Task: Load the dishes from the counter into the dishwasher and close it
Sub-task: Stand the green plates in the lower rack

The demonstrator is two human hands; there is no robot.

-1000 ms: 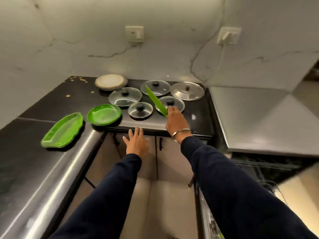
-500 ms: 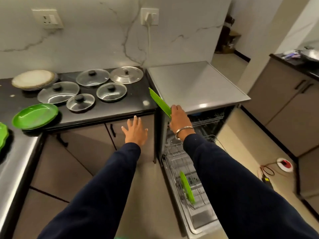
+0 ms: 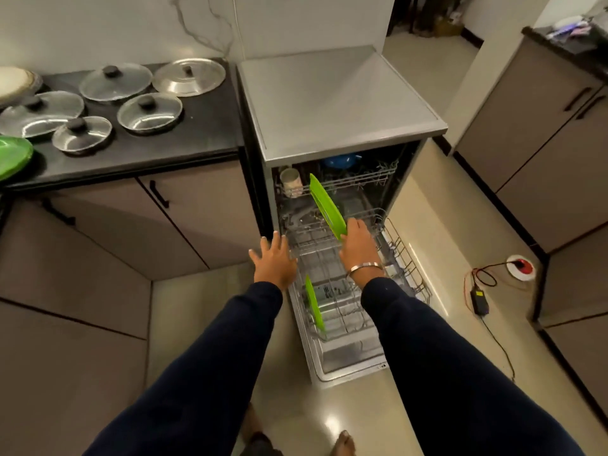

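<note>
Now, our arms: both dark sleeves reach forward and down; half a second ago they reached toward the counter edge.
Left hand [image 3: 274,260]: open, fingers spread, holding nothing, as before; we see it by the lower rack's left rim.
Right hand [image 3: 358,246]: grips the green plate [image 3: 327,205] on edge; the plate has come down from worktop height to just above the lower rack [image 3: 404,258].
Racked plate [image 3: 314,306]: a second green plate stands upright in the pulled-out rack, unchanged.
Dishwasher [image 3: 332,93]: door down; an upper rack with a cup [image 3: 291,182] now shows.
Counter [image 3: 197,126]: five lids [image 3: 149,111] and another green plate [image 3: 13,156] lie there, farther left in view than before.
</note>
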